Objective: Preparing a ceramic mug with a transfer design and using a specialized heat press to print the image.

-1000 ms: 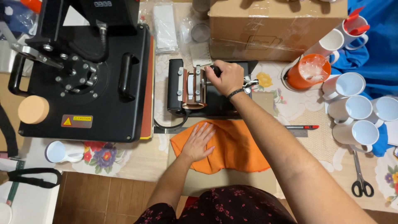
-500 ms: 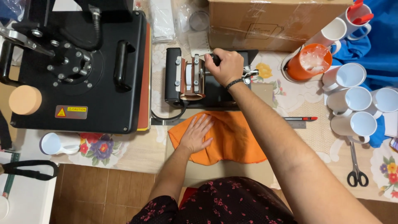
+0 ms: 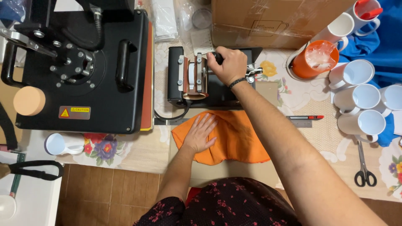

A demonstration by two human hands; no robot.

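Observation:
My right hand [image 3: 229, 65] is closed around the black lever handle of a small black mug press [image 3: 209, 90] at the middle of the table. A white mug [image 3: 191, 78] sits clamped inside the press's brown heating wrap. My left hand [image 3: 200, 134] lies flat, fingers spread, on an orange cloth [image 3: 238, 140] spread just in front of the press.
A large black heat press [image 3: 79, 71] fills the left. A cardboard box [image 3: 272, 21] stands behind. Several white mugs [image 3: 356, 98] and an orange mug [image 3: 314, 58] sit right, near a red-handled knife [image 3: 305, 118] and scissors [image 3: 364, 165]. One white mug [image 3: 58, 144] lies left.
My right hand has kept its grip on the press lever and my left hand has stayed on the cloth; the view has shifted slightly.

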